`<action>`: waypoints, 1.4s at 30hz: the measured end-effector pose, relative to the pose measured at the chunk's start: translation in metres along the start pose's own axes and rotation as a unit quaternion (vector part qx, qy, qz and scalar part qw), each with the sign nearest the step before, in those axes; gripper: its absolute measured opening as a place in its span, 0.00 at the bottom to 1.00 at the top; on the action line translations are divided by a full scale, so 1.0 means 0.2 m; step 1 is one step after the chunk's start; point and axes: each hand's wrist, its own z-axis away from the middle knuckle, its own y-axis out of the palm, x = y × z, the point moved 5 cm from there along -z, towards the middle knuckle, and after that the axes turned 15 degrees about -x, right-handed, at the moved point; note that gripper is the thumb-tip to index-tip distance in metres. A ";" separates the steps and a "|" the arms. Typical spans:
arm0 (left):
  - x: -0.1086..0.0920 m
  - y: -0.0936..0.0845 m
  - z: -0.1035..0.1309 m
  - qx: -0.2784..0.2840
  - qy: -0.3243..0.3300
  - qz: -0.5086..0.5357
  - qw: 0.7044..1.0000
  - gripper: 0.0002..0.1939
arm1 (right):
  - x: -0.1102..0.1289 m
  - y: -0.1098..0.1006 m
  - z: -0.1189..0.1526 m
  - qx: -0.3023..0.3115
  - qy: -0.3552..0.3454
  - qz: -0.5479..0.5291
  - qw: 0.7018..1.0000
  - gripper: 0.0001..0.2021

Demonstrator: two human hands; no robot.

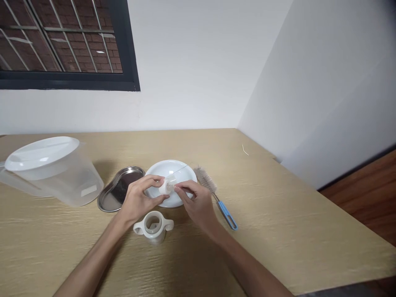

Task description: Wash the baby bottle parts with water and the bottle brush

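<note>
Over a white bowl [151, 169], my left hand [140, 194] is closed around a small white bottle collar [163, 188], which has a clear part, likely a teat, on it. My right hand [198, 202] pinches the bristled end of a small thin brush [172, 187] at the collar's opening. A thin wire [181, 168] runs from the collar up toward the bowl's far rim. Just below the hands, a baby bottle [154, 231] with two white handles stands upright and uncapped on the table.
A bottle brush [227, 215] with a blue handle lies right of the bowl. To the left are a steel kidney dish [107, 201] and a clear lidded pitcher [74, 181]. A thin pale strip [245, 150] lies on the wooden table [278, 231], near the wall.
</note>
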 end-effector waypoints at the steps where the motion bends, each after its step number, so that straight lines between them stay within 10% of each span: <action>1: 0.00 0.00 0.00 -0.002 -0.001 0.001 1.000 0.11 | 0.00 0.00 0.00 -0.002 -0.008 0.002 1.000 0.06; 42: 0.02 0.04 0.00 -0.006 -0.032 -0.020 0.999 0.16 | 0.07 -0.02 0.00 -0.019 -0.134 0.085 0.987 0.09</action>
